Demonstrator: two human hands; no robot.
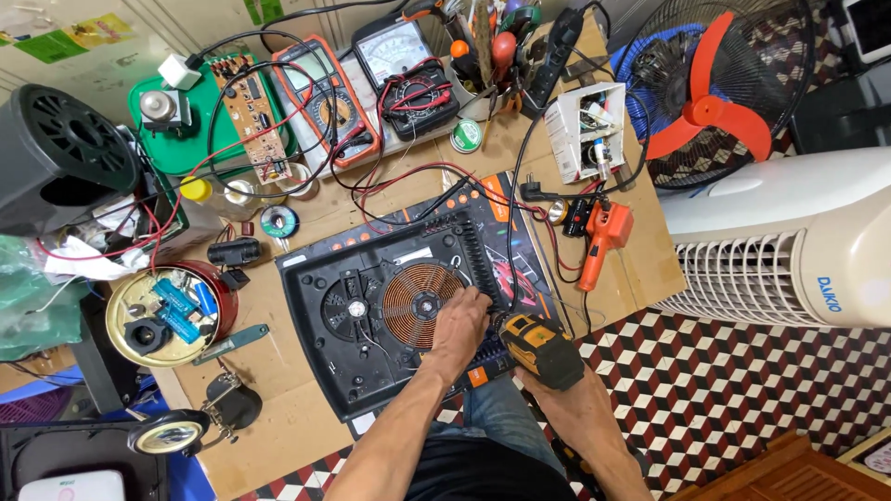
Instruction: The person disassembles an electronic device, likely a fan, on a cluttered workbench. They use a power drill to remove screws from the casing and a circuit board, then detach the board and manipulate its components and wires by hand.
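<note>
The person's right hand [577,388] is clenched around the grip of a yellow-and-black cordless screwdriver [536,345], whose nose points toward the right edge of an opened induction cooker [316,343] lying on the cardboard-covered workbench [278,436]. The left hand [461,320] rests flat on the cooker's black inner tray, fingers [476,299] spread loosely and pressing down just beside the round copper coil [418,297], grasping nothing. To the left of the coil sits a small black cooling fan [353,309] in the same tray. Near the bench's left edge stands a round tin [165,315] with blue cylindrical parts in it, and a magnifier lamp [172,431] lies lower left. Right of the cooker an orange hot-glue gun [601,237] lies on the bench, well apart from both hands. Farther back are an orange-cased digital multimeter [325,97], an analogue meter [399,56] with red leads coiled beside it, a brown circuit board [252,111] on a green tray, and a cup of screwdrivers [492,51]. Beyond the bench to the right stand a fan with red blades [710,107] and a white tower appliance [789,241]
</note>
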